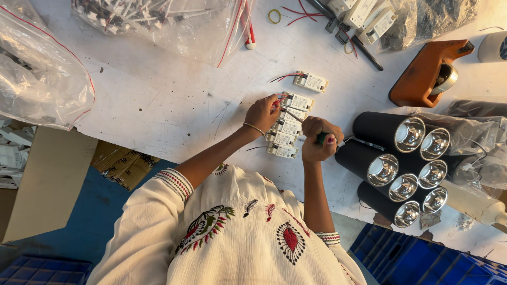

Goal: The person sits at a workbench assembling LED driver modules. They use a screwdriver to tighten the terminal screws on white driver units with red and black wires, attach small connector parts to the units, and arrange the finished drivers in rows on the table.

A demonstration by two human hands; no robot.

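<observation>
Currently: screwdriver work on a white driver module, row of modules mid-worktop.
Left hand (261, 113), grip pinched on red wires at the module (293, 113); right hand (316, 140), grip clamped on green-handled screwdriver (321, 138). Risk: tip slips off the terminal and nicks wire or fingers. Scuffed white worktop (158, 100); black spotlights (393, 161) close right; blue floor below.

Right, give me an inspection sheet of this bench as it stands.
Surface: white worktable, scuffed.
Job's things: row of small white driver boxes; left hand on their red wires; right hand grips a green-handled screwdriver.
Clutter: black spotlight housings, orange tape dispenser, clear plastic bags.
Fingers: both hands closed.
Cables: red leads near top edge.
Surroundings: blue crates, cardboard.
</observation>
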